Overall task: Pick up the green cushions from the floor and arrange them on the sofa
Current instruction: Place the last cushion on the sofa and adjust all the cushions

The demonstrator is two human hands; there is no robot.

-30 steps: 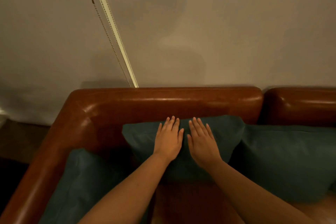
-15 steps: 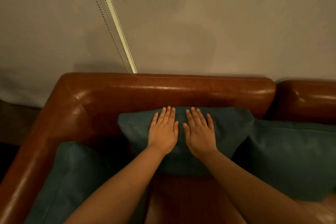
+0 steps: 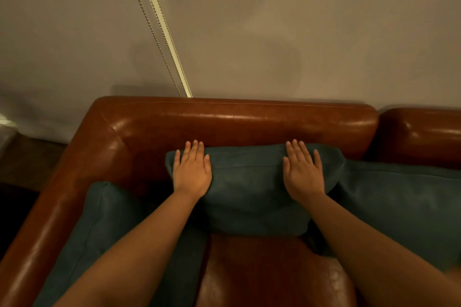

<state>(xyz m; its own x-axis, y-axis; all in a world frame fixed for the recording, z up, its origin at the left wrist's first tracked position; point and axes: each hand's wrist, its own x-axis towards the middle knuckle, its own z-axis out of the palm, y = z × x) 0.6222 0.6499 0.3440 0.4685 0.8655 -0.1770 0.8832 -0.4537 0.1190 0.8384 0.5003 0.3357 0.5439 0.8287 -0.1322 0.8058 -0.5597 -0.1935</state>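
- Both of your hands lie flat with straight fingers and grip nothing. Your left hand (image 3: 192,173) presses the far left part of the middle cushion (image 3: 249,192), and your right hand (image 3: 303,172) presses its far right part.
- You have three green cushions on the sofa (image 3: 119,137), and the two hands are well apart on the middle one.
- The middle cushion leans on the backrest (image 3: 249,119), with its near edge on the brown leather seat (image 3: 262,271).
- The left cushion (image 3: 107,227) lies along the left armrest (image 3: 50,207), partly under your left forearm.
- The right cushion (image 3: 404,204) sits just beside the middle one, touching it.
- The middle cushion is dark teal-green fabric, plump, with one seam running left to right between your hands.
- Two backrest sections show; the second section (image 3: 424,132) is at far right.
- One white strip (image 3: 159,22) and one beaded cord (image 3: 147,25) slant down the pale wall (image 3: 299,32) behind the sofa.
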